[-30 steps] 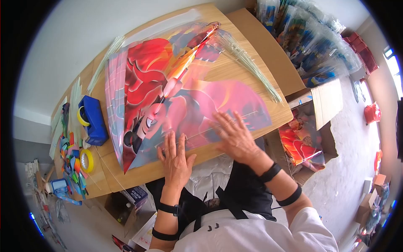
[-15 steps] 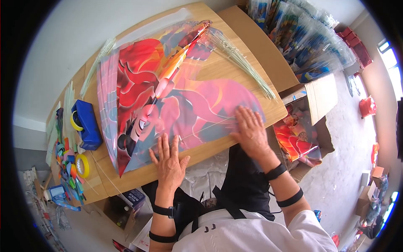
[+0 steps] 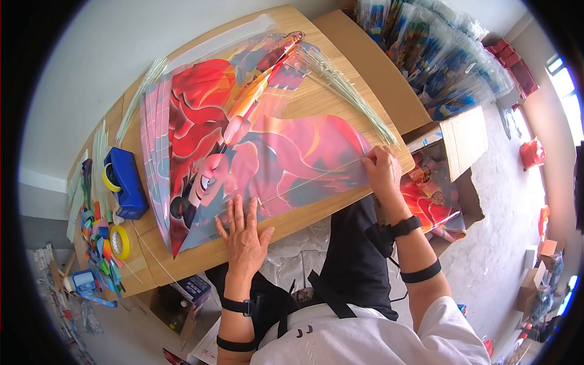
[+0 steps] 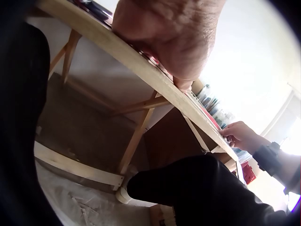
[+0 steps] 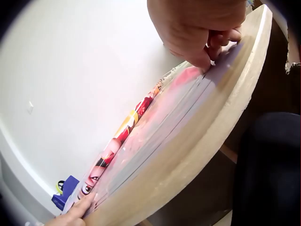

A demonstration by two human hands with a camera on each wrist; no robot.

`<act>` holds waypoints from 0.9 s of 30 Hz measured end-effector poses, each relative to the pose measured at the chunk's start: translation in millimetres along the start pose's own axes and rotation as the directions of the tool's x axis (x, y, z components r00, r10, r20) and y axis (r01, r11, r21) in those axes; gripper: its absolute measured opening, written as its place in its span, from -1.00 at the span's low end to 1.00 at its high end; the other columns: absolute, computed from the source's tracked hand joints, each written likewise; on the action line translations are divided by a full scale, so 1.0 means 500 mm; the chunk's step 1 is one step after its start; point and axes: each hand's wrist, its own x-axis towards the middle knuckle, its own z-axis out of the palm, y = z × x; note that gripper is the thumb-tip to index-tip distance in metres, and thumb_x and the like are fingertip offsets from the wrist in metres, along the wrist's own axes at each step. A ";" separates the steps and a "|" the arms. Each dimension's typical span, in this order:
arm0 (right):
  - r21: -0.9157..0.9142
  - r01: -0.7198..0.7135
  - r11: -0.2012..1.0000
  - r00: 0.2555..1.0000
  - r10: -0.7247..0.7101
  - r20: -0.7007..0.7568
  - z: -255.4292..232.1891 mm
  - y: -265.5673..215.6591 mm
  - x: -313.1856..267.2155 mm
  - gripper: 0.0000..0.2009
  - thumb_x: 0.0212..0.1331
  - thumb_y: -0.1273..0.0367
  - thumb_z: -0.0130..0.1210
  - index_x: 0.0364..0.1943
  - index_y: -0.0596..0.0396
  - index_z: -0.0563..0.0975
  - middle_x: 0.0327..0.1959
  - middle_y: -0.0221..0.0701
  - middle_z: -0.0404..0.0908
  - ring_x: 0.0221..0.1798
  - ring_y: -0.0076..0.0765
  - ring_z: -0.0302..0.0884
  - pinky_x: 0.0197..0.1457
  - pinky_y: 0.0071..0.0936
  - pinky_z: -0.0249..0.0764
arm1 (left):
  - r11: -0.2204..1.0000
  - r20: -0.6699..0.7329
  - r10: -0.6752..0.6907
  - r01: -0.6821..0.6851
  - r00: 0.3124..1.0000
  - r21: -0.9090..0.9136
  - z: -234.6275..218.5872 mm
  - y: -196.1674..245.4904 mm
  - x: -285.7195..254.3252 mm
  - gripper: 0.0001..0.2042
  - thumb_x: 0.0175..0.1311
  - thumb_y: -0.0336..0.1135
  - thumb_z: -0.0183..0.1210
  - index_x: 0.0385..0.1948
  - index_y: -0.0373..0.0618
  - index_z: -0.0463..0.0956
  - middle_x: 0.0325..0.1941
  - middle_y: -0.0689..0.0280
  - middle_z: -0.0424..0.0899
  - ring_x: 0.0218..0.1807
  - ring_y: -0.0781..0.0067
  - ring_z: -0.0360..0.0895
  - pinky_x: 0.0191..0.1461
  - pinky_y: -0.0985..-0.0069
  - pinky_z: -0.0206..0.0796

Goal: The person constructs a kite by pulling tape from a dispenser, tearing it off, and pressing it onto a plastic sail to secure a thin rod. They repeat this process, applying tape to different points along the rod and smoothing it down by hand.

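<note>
1. The printed kite sheet (image 3: 255,140) lies flat atop a stack on the wooden table (image 3: 340,97), its right wingtip at the near right edge.
2. A thin rod (image 3: 310,181) runs across the sheet from hand to hand; the step in hand looks like seating its end at the wingtip.
3. The right hand (image 3: 381,167) has its fingers curled, pinching the wingtip; whether the rod end is in the pinch is hard to tell.
4. The left hand (image 3: 243,234) presses flat, fingers apart, on the near edge.
5. Next calls for a steady, gentle push, keeping the sheet pinned
6. A blue tape dispenser (image 3: 125,182) sits far left
</note>
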 end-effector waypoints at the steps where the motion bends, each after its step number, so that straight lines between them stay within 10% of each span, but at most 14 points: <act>1: -0.009 -0.010 1.000 1.000 0.010 -0.022 0.003 -0.001 0.000 -0.85 -0.08 0.34 0.20 -0.47 0.10 0.53 -0.43 -0.26 0.49 -0.20 -0.03 0.46 -0.11 -0.21 0.38 | 1.000 0.001 0.001 -0.001 1.000 0.001 0.000 -0.001 0.000 -0.29 0.18 -0.07 0.16 0.37 0.05 0.06 0.48 0.11 -0.06 0.51 0.06 -0.18 0.42 -0.20 -0.41; 7: 0.395 -0.109 0.912 0.993 0.114 0.009 -0.006 0.011 0.025 -0.86 -0.11 0.41 0.20 -0.58 0.18 0.50 -0.55 -0.34 0.57 -0.55 -0.34 0.53 -0.50 -0.41 0.41 | 1.000 -0.002 0.001 -0.001 1.000 -0.007 -0.003 -0.005 -0.002 -0.26 0.15 -0.09 0.19 0.37 0.03 0.05 0.47 0.07 -0.05 0.50 0.05 -0.13 0.41 -0.20 -0.40; 11: 0.795 -0.422 0.436 0.904 0.267 0.333 -0.045 -0.034 0.027 -0.82 -0.02 0.52 0.18 -0.29 0.19 0.51 -0.55 -0.38 0.58 -0.60 -0.60 0.48 -0.61 -0.73 0.37 | 0.953 -0.205 -0.012 -0.051 0.979 -0.300 -0.003 -0.021 0.001 -0.23 0.07 -0.21 0.27 0.35 -0.07 0.06 0.42 -0.04 0.01 0.46 -0.04 -0.05 0.41 -0.12 -0.28; 19: 0.900 -0.434 0.038 0.898 0.098 0.429 -0.047 -0.036 0.032 -0.75 0.02 0.58 0.00 -0.16 0.21 0.49 -0.58 -0.48 0.43 -0.64 -0.65 0.29 -0.64 -0.73 0.16 | 0.980 -0.435 -0.015 -0.073 0.900 -0.184 -0.027 -0.061 0.009 -0.37 -0.11 -0.43 0.33 0.12 -0.19 0.31 0.21 0.00 0.31 0.26 -0.02 0.23 0.26 0.12 0.08; 27: 0.927 -0.354 -0.124 0.935 -0.036 0.352 -0.041 -0.047 0.038 -0.75 0.16 0.48 -0.03 -0.07 0.23 0.44 -0.49 -0.40 0.50 -0.57 -0.60 0.36 -0.53 -0.68 0.27 | 0.964 -0.492 0.265 -0.245 0.829 0.105 -0.005 -0.077 0.054 -0.87 -0.07 -0.52 0.19 -0.45 -0.19 0.47 -0.50 0.29 0.39 -0.37 0.24 0.40 -0.32 0.34 0.29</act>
